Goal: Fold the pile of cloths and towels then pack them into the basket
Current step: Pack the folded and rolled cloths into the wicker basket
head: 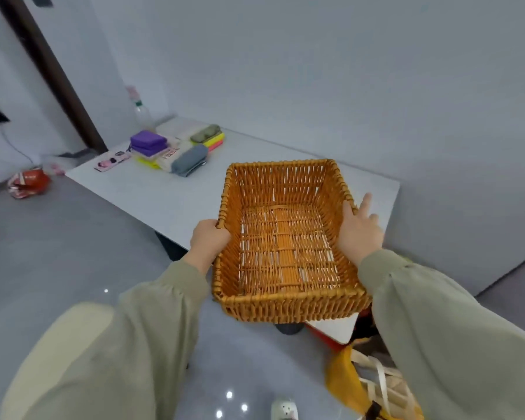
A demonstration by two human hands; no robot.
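Head view. Left hand (209, 234) grips the left rim of the wicker basket (285, 301), fingers curled round the edge. Right hand (361, 231) holds the right rim with the thumb inside the wall and the index finger straight; its other fingers are hidden, probably outside the wall. Basket between both hands, over the table (164, 192) edge. Folded cloths (176, 150) stacked well beyond the left hand.

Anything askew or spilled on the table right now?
Nothing spilled or damaged. The empty basket, gripped by the left hand and right hand, juts past the table's near edge. The folded cloths lie stacked far left.
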